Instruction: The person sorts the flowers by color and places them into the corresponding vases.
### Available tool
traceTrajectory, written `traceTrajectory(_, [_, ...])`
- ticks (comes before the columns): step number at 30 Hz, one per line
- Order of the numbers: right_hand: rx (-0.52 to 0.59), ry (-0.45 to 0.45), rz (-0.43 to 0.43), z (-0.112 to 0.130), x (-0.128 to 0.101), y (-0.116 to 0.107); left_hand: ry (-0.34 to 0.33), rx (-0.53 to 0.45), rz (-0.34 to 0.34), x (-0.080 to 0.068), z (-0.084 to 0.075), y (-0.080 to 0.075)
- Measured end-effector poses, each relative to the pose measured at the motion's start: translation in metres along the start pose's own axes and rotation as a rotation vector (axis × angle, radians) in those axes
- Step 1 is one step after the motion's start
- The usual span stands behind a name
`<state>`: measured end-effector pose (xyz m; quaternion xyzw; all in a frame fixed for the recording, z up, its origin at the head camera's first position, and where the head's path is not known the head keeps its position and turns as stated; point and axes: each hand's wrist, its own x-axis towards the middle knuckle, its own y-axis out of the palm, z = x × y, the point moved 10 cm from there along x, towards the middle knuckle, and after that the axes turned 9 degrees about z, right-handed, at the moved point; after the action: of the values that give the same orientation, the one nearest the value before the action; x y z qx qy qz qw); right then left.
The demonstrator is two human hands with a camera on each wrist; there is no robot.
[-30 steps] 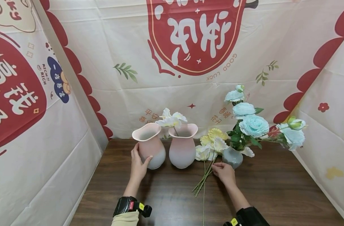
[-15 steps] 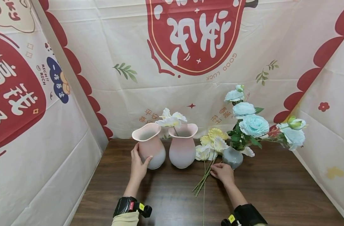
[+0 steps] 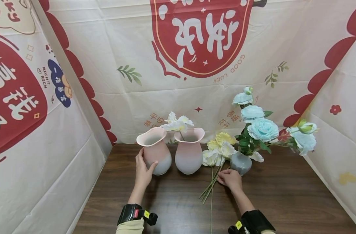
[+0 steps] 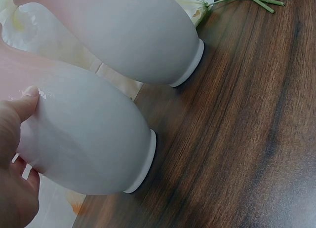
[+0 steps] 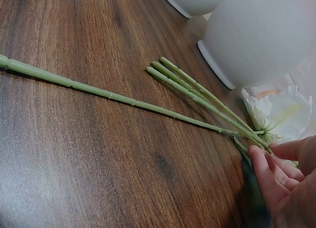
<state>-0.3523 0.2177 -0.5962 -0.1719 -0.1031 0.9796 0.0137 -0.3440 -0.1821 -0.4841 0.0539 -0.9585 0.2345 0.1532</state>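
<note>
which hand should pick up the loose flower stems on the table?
Right. The right hand already has its fingertips at the flower stems beside the grey vase. The left hand is holding the left pink vase.

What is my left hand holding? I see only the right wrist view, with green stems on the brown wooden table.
Observer: The left hand holds the left pink-and-white ceramic vase, thumb on its front.
Operator: Is that vase empty?
Observer: No flower shows in it. The second pink-and-white vase beside it has one white flower.
Operator: Where do my stems lead?
Observer: To yellow and white blooms lying against the small grey vase of pale blue roses.
</note>
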Motion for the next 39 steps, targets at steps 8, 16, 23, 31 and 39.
traceTrajectory(8, [-0.001, -0.002, -0.006, -0.002, 0.002, 0.001, 0.005, 0.005, -0.008, 0.001, 0.001, 0.000])
traceTrajectory(16, [-0.023, -0.007, -0.007, 0.001, -0.002, -0.001, -0.003, 0.008, -0.003, 0.001, 0.002, 0.000])
traceTrajectory(23, [-0.005, -0.010, -0.007, 0.004, -0.006, -0.001, -0.009, 0.007, 0.002, 0.001, 0.004, 0.001])
traceTrajectory(31, [0.017, -0.034, -0.002, 0.010, -0.006, -0.001, -0.008, 0.003, -0.004, 0.000, 0.005, 0.001])
traceTrajectory(39, [0.045, -0.065, -0.006, 0.017, -0.007, -0.003, 0.003, 0.016, -0.008, 0.001, 0.004, 0.000])
